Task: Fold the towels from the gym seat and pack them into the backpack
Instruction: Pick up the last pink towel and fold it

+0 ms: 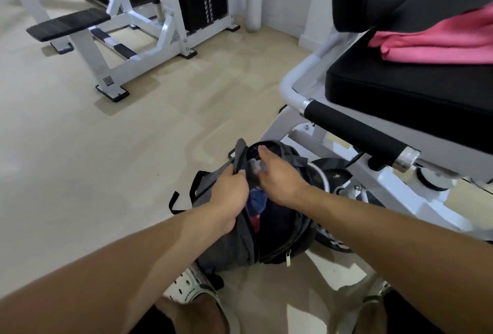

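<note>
Lying on the gym seat (pixel 400 88) above the backpack (pixel 266 227), a pink towel (pixel 440 43) is still unpacked, while the bag's edge is gripped by the left hand (pixel 229 187) and the right hand (pixel 280 176) is reached in with loose fingers.

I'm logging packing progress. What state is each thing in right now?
backpack: on the floor, main compartment unzipped, cloth inside
pink towel: on the gym seat, loosely folded, unpacked
left hand: grip closed on the backpack's opening edge
right hand: fingers extended over the opening, holding nothing visible
</note>
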Tool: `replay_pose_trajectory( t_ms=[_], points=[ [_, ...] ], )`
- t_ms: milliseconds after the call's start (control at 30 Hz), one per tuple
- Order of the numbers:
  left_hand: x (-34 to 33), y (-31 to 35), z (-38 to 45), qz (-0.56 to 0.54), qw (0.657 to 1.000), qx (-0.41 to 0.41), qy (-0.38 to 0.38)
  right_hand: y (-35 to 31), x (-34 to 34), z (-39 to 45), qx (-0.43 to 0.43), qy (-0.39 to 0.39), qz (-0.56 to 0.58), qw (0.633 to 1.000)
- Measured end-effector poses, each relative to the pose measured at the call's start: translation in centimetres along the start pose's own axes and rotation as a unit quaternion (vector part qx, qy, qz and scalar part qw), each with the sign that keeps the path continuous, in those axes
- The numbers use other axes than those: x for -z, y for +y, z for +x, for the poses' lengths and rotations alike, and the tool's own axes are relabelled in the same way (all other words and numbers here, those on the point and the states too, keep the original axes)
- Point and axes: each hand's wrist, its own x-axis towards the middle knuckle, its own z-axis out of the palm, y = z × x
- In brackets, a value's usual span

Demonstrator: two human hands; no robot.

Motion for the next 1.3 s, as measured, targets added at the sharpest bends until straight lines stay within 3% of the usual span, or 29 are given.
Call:
replay_pose_trajectory(
  t_ms=[100,200,267,333,433,500,567,633,700,833,933,1133,1300],
  points=[
    [-0.2,3.8,-2.1,-0.027,0.998,-0.052,0.010,-2.3,2.3,-2.5,0.032,0.090,0.055,0.994],
    [-0.6,5.9,-3.2,-0.028,0.990,-0.128,0.048,-4.4,4.6,-5.9,0.077,0.121,0.111,0.983],
    [-1.0,7.1,-4.3,-0.060,0.982,-0.175,0.029,-5.4,5.8,-7.8,0.109,0.143,0.149,0.972],
    [-1.5,8.1,-5.1,-0.095,0.973,-0.209,-0.002,-6.2,7.4,-9.6,0.148,0.190,0.209,0.948],
    [-2.5,9.9,-6.3,-0.066,0.955,-0.289,-0.028,-7.2,11.2,-11.3,0.242,0.316,0.263,0.879],
    [-3.4,11.2,-7.0,-0.010,0.937,-0.348,-0.024,-6.6,14.8,-11.3,0.240,0.389,0.254,0.853],
    [-4.4,12.0,-7.4,0.032,0.913,-0.406,-0.019,-4.3,18.9,-10.8,0.173,0.431,0.159,0.871],
    [-5.4,12.4,-7.3,0.066,0.892,-0.447,-0.022,-0.6,22.3,-10.2,0.065,0.435,-0.016,0.898],
    [-6.5,12.5,-7.0,0.104,0.878,-0.467,-0.026,2.8,24.3,-9.7,-0.028,0.417,-0.132,0.899],
    [-8.0,12.8,-6.7,0.151,0.858,-0.489,-0.046,4.6,26.4,-9.5,-0.137,0.328,-0.182,0.917],
    [-8.7,13.0,-6.6,0.157,0.859,-0.484,-0.053,5.0,27.3,-8.8,-0.177,0.302,-0.281,0.893],
    [-9.4,13.4,-6.6,0.172,0.869,-0.461,-0.057,4.5,26.0,-8.4,-0.097,0.343,-0.295,0.886],
    [-9.8,14.0,-6.6,0.130,0.886,-0.443,-0.049,2.1,22.3,-10.2,0.058,0.324,-0.179,0.927]
  ],
)
